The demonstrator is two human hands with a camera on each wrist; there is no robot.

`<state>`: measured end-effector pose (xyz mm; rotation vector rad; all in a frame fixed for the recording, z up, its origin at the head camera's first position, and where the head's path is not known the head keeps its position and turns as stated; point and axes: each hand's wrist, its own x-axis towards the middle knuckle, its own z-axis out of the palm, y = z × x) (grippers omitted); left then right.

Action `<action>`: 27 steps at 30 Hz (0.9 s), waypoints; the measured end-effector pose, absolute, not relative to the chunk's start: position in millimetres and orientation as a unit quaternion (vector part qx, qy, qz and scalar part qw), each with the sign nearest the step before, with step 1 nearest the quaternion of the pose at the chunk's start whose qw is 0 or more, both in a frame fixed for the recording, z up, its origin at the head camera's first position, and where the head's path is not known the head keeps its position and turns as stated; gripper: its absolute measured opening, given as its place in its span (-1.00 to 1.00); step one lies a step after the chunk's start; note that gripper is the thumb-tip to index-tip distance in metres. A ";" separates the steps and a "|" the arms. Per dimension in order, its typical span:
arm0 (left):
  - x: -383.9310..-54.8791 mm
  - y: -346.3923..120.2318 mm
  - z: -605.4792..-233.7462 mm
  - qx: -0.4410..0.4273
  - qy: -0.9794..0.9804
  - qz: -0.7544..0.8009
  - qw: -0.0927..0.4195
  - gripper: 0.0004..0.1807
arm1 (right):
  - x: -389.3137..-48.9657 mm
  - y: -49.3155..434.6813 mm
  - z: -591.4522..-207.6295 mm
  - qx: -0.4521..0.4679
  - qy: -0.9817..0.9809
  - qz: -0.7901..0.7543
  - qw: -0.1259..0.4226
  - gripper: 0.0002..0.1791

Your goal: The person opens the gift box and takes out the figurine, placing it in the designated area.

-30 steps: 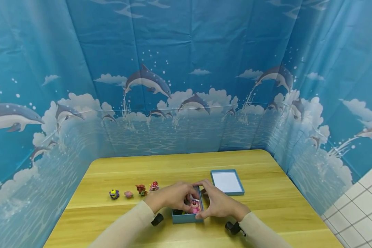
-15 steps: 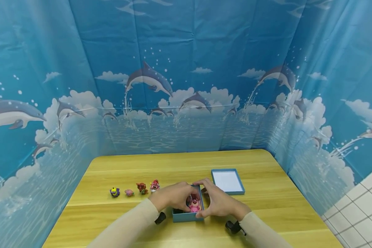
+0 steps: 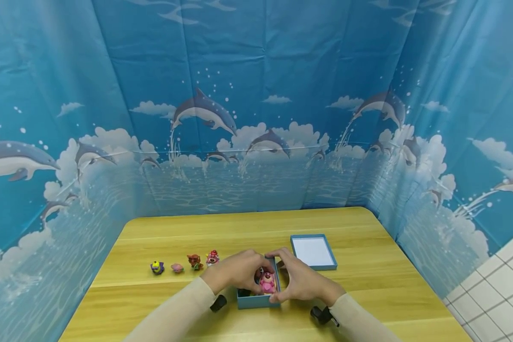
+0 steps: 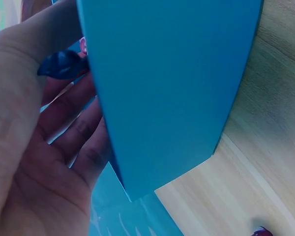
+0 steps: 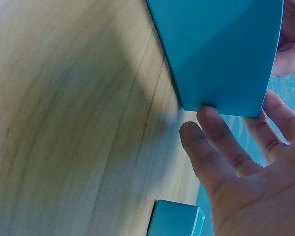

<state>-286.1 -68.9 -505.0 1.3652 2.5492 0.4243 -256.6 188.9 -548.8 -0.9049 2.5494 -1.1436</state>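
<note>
A small blue box stands at the near middle of the table, its top uncovered. My left hand reaches over its left side and pinches a pink bear figurine at the right side of the interior. Darker items in the box lie mostly hidden under this hand. In the left wrist view, a dark blue pointed piece pokes above the box wall near the thumb. My right hand holds the box, thumb at the near right corner and fingers at the far end.
Left of the box stand a red-topped figurine, a brown figurine, a pink one and a purple-and-yellow one. A blue-rimmed lid lies white inside up, behind the right hand.
The left fingers have shifted slightly about the pink bear, and more of the bear now shows. The right hand and box stay in place.
</note>
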 end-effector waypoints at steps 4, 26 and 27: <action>-287.6 -69.6 -505.4 0.472 0.863 0.146 0.104 -0.52 | -256.6 189.0 -548.5 -0.305 0.865 -0.386 0.102 0.14; -289.5 -91.2 -493.6 0.467 0.843 0.253 0.085 -0.45 | -255.2 187.5 -545.8 -0.298 0.869 -0.381 0.104 0.12; -289.1 -93.4 -491.5 0.467 0.842 0.258 0.082 -0.45 | -255.0 187.1 -545.9 -0.297 0.870 -0.380 0.104 0.13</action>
